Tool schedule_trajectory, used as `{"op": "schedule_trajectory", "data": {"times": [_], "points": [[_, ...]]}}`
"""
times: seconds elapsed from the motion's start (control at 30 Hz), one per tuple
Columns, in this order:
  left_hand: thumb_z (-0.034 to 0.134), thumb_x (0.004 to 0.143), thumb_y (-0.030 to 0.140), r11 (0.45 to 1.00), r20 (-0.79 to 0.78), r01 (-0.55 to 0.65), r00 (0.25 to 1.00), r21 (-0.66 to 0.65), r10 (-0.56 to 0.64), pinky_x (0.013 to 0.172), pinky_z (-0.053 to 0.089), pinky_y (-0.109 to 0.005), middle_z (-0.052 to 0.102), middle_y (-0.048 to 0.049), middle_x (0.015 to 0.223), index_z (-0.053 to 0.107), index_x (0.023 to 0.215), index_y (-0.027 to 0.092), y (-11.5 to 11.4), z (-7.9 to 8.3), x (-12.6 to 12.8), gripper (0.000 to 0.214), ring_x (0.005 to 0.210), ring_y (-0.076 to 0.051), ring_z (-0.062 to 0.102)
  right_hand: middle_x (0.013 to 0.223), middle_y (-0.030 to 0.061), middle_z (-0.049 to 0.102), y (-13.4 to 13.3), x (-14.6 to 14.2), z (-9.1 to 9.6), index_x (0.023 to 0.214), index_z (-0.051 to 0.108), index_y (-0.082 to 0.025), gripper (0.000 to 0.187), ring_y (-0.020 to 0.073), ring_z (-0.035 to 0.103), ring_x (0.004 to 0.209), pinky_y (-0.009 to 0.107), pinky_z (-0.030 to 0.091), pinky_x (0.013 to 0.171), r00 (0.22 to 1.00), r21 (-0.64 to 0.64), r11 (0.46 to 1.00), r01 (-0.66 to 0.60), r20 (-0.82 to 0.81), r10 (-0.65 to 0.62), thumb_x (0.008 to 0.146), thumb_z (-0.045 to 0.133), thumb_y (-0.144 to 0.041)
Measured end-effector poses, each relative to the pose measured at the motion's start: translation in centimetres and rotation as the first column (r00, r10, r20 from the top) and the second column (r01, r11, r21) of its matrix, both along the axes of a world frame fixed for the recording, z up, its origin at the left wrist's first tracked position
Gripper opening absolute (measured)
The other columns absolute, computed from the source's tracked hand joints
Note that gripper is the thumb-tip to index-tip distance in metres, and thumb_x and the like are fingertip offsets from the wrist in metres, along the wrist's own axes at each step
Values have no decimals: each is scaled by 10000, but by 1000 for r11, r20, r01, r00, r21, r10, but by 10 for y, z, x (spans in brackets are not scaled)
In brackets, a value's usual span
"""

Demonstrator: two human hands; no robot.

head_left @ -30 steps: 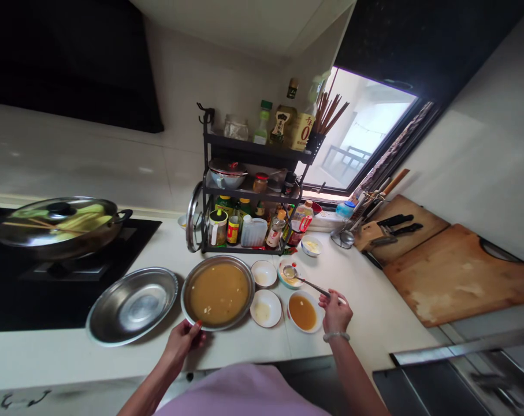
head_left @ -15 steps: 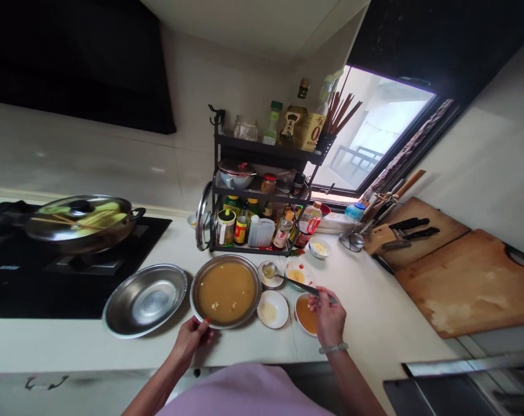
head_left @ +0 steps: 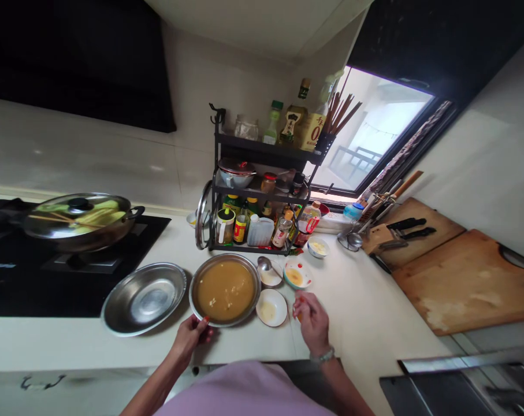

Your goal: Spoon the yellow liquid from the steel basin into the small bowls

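Note:
My left hand (head_left: 193, 333) pinches the near rim of a steel basin (head_left: 227, 292) of cloudy brown liquid with pale bits in it, thumb on top. My right hand (head_left: 312, 323) is curled shut and smeared by motion. It grips a long-handled metal spoon (head_left: 265, 264), whose bowl is over a small saucer (head_left: 271, 278); the handle near my fingers is blurred. Orange liquid shows a little beside these fingers, its bowl mostly hidden behind my hand. Nearby are a white dish (head_left: 272, 308) with some residue and a red-patterned bowl (head_left: 298, 273) with a little yellowish liquid.
A steel basin (head_left: 145, 300) stands at the left, by a lidded pan (head_left: 82, 216) on the stove. Behind are a black seasoning rack (head_left: 262, 193) and a small bowl (head_left: 318, 248) of pale pieces. At the right are a knife block (head_left: 378, 236) and cutting boards (head_left: 469, 283).
My right hand has moved left and turned, covering most of the orange-liquid bowl. The spoon's head has shifted slightly and looks turned over. My left hand stays on the basin rim.

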State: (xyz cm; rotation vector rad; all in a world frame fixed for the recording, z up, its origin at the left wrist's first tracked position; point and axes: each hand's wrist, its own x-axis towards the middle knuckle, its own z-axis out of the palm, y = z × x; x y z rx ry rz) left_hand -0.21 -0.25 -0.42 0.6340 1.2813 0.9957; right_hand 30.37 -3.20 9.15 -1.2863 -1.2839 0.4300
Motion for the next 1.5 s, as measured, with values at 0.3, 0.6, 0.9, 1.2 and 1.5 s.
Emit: {"op": "schedule_trajectory", "data": {"times": [0.3, 0.6, 0.9, 1.2, 1.5], "points": [[787, 589, 374, 999, 11, -23, 1000, -31, 23, 454, 451, -229, 611, -4, 490, 505, 655, 175, 1, -2, 0, 351, 439, -125, 560, 608, -7, 637, 11, 83, -35, 952, 655, -138, 474, 152, 594, 487, 299, 515, 558, 898, -120, 901, 418, -97, -429, 732, 609, -555], [765, 638, 302, 999, 3, -37, 999, -39, 37, 461, 458, -227, 609, -2, 491, 497, 649, 175, 1, 2, 1, 297, 436, -121, 560, 514, -27, 618, 17, 83, -51, 868, 603, -146, 390, 147, 590, 428, 253, 497, 446, 751, -230, 848, 478, -393, -530, 690, 651, -489], [742, 674, 269, 998, 5, -47, 999, -43, 47, 451, 456, -217, 611, -3, 477, 472, 636, 181, 1, 1, 1, 286, 429, -116, 554, 471, -24, 598, 22, 92, -39, 793, 552, -155, 329, 141, 591, 423, 217, 476, 390, 659, -224, 829, 512, -517, -547, 653, 653, -435], [776, 627, 307, 998, 2, -44, 999, -43, 44, 460, 470, -229, 608, 10, 485, 474, 652, 187, 1, -2, 1, 326, 445, -123, 568, 503, -17, 620, 15, 74, -4, 823, 587, -139, 342, 121, 564, 403, 211, 471, 381, 715, -193, 870, 453, -504, -484, 663, 690, -423], [802, 467, 527, 1000, 12, -13, 1000, -11, 13, 452, 437, -240, 619, -9, 483, 498, 643, 176, 1, -5, 0, 497, 427, -119, 545, 572, 5, 639, 11, 17, 12, 882, 606, -144, 329, 121, 554, 433, 216, 456, 389, 848, -165, 968, 187, -471, -244, 760, 657, -446]]}}
